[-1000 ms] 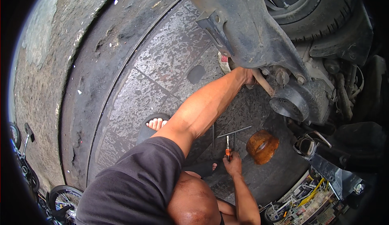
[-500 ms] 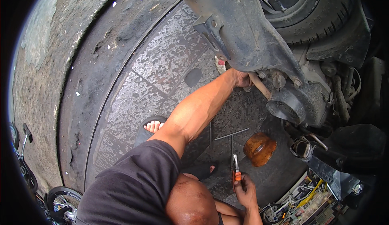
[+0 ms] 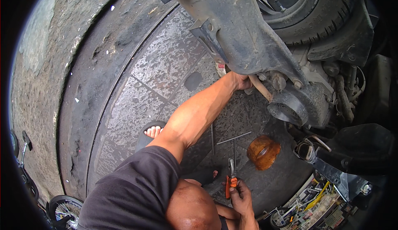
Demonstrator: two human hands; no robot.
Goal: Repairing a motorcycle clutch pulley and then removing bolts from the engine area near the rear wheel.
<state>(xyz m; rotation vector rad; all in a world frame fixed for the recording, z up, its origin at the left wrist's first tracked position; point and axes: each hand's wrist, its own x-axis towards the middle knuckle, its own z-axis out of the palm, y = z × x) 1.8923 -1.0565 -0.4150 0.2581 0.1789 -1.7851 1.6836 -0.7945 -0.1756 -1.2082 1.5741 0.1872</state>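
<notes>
Under the frame: your left hand (image 3: 240, 81) is up at the hub (image 3: 296, 105) end of the swingarm (image 3: 244, 35), right by a wooden handle (image 3: 261, 88). Can't tell whether your fingers are closed on it, the metal hides them.
Right hand (image 3: 240, 194): low near your knee, wrapped around orange-handled pliers (image 3: 230, 179), jaws pointing up and away from you.
On the ground: T-wrench (image 3: 234, 139) lying flat on the paving, just beside an amber cover (image 3: 263, 152).
Done so far: looks like the cover's already off, since it sits apart from the hub.
Left: hub's still mounted on the swingarm, so I'd guess you're mid-teardown, with most of the work ahead.
Your foot (image 3: 153, 131): sandal, planted left of the tools.
</notes>
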